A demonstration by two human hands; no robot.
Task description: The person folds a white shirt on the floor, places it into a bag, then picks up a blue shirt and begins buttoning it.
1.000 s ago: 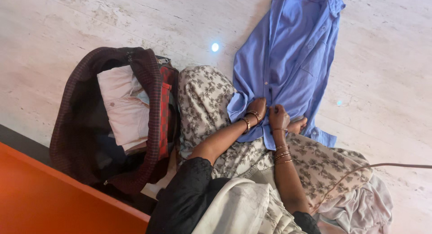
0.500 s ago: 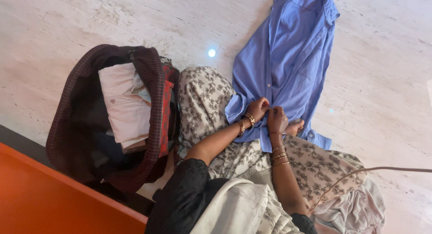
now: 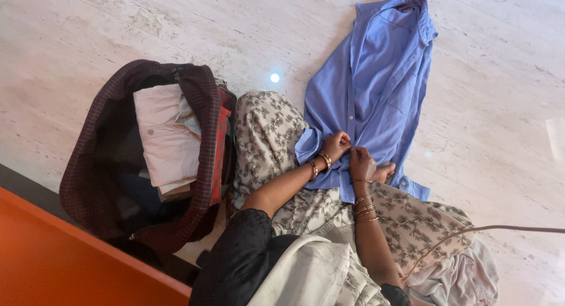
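Observation:
A blue button-up shirt (image 3: 376, 88) lies spread on the pale stone floor, its lower hem draped over my lap. My left hand (image 3: 336, 146) pinches the shirt's front placket near the bottom. My right hand (image 3: 362, 163) grips the same placket right beside it, fingers closed on the cloth. Both wrists wear gold bangles. My legs are covered by a cream floral-print garment (image 3: 268, 129).
An open dark checked bag (image 3: 106, 153) holding folded cream clothes (image 3: 168, 141) sits to the left. An orange panel (image 3: 53, 253) runs along the lower left. A thin cable (image 3: 506, 228) and a pale crumpled cloth (image 3: 465, 276) lie at lower right.
The view has drifted so the shirt's collar now shows at the top. Both hands stayed together on the placket, shifting only slightly.

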